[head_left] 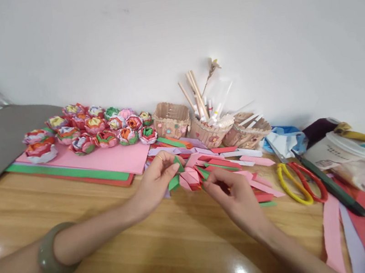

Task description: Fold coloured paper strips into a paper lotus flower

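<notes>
Between my two hands, above the wooden table, is a folded paper flower with pink and red petals and green outer pieces. My left hand pinches a green piece on its left side between thumb and fingers. On the other side, the fingers of my right hand are closed at a green tip of the same flower. Folded paper strips in pink, red, lilac and green lie spread just behind and to the right of my hands.
Finished paper flowers stand on stacked coloured sheets at the back left. Decorated baskets line the wall, one with sticks. Scissors, a green-handled knife-like tool, a lidded cup and paper strips are at right.
</notes>
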`<state>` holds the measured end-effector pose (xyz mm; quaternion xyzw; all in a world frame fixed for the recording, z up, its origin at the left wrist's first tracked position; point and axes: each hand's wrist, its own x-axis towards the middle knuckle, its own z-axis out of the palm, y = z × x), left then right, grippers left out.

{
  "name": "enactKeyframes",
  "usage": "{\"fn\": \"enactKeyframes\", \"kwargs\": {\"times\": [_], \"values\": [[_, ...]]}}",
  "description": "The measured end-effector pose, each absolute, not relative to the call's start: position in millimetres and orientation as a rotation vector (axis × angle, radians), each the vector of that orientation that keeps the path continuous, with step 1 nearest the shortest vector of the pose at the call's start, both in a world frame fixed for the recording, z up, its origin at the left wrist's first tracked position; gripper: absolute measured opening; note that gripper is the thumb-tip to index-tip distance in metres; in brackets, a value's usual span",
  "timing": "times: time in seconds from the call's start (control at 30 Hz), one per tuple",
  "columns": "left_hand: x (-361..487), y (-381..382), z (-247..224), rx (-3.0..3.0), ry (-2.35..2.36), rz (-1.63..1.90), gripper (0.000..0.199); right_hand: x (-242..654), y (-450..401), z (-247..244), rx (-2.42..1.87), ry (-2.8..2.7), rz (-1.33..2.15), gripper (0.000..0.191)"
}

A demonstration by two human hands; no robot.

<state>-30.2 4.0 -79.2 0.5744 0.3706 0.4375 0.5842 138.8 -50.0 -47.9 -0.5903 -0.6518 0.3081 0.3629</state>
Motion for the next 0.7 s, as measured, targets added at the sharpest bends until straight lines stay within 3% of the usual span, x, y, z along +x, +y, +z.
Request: {"fn": "enactKeyframes", "kwargs": {"times": [0.2, 0.7], "values": [[-29.1, 7.8, -75.7, 1.085, 0.736, 0.831, 0.026, 145.9, -45.8, -46.2, -1.353, -1.327, 0.709, 0.016], [-29.3, 12.3, -79.1, 1.002, 0.673, 0.708, 0.026, 139.7, -47.7, -46.0, -1.316, -1.653, 0.686, 0.007]]}}
